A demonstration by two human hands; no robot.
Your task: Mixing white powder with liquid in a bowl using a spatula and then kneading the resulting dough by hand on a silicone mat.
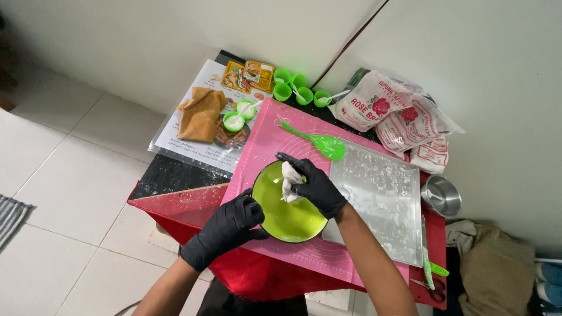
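**Wiping the green bowl on the pink mat**

At the far left of the small table we see a brown folded cloth (pixel 201 114) lying on a printed sheet in a clear sleeve (pixel 193 140), with small green plastic cups (pixel 234 120) beside it. Our left hand (pixel 225 229), in a black glove, is closed around the near rim of the round lime-green bowl (pixel 288 217) and keeps it tilted over the pink silicone mat (pixel 269 137). Our right hand (pixel 313 184), also gloved, pinches a crumpled white wad (pixel 289 181) – paper or dough, we cannot tell – against the inner wall of the bowl. The inside looks mostly clean and shiny, so we judge the wiping is nearly done; only the upper edge remains. Further right lie a green plastic spoon (pixel 319 142), a clear floured board (pixel 380 202), white flour bags (pixel 398 114) and a small steel pot (pixel 442 195) – all untouched.
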